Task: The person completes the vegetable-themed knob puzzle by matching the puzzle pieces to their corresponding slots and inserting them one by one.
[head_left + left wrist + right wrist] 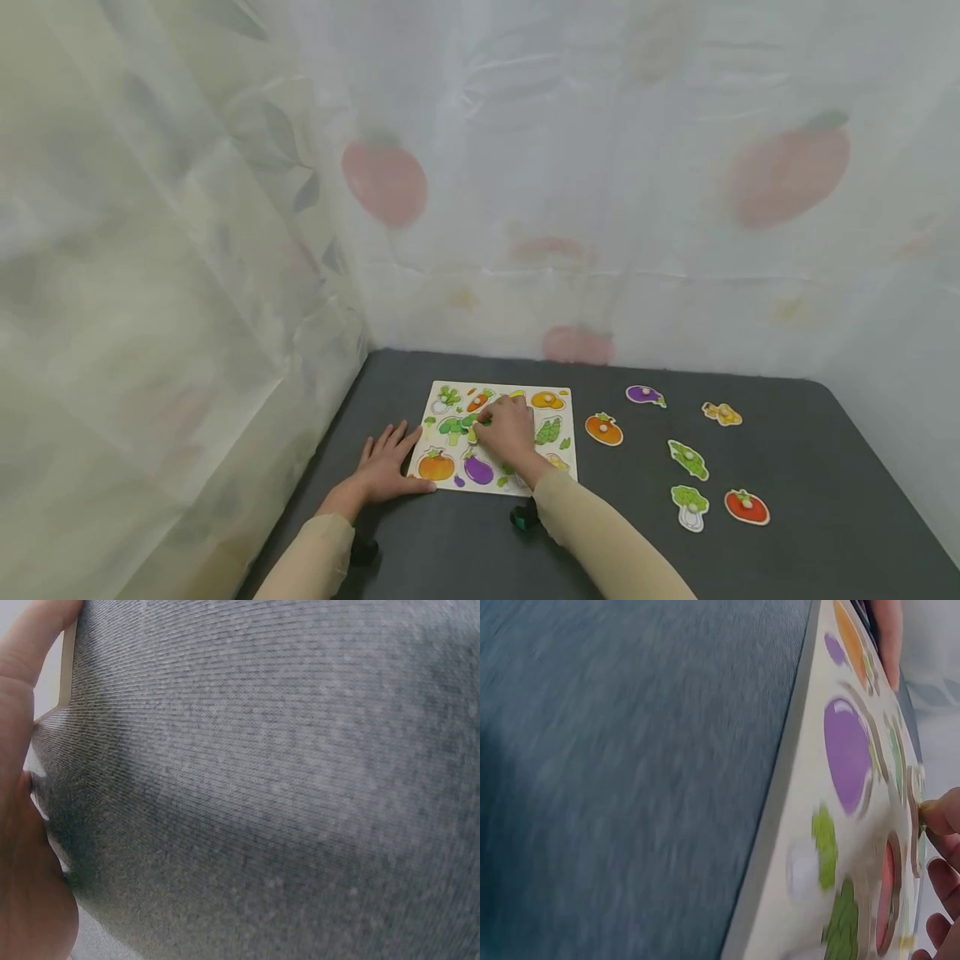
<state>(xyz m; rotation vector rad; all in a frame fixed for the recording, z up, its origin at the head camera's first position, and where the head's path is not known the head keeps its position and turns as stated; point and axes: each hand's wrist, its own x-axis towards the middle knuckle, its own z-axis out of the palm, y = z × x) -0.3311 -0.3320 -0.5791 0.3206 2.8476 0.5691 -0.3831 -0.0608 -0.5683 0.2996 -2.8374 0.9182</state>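
A white vegetable puzzle board (444, 488) lies on the dark table, with printed broccoli, pumpkin and eggplant (847, 757) pictures showing. My right hand (510, 429) is above the middle of the board. Its thumb and finger pinch a puzzle piece (915, 821) with a pale edge, seen nearly edge-on in the right wrist view. Green shows by the fingertips in the head view, but the hand hides most of the piece. My left hand (386, 467) rests at the board's left side, fingers spread, thumb touching the near left corner.
To the board's right lie loose puzzle pieces: a pumpkin (603, 429), an eggplant (645, 395), a yellow piece (722, 414), a green pod (688, 460), a leafy cabbage (690, 507) and a tomato (747, 507). Pale printed curtains (480, 317) stand behind and at the sides.
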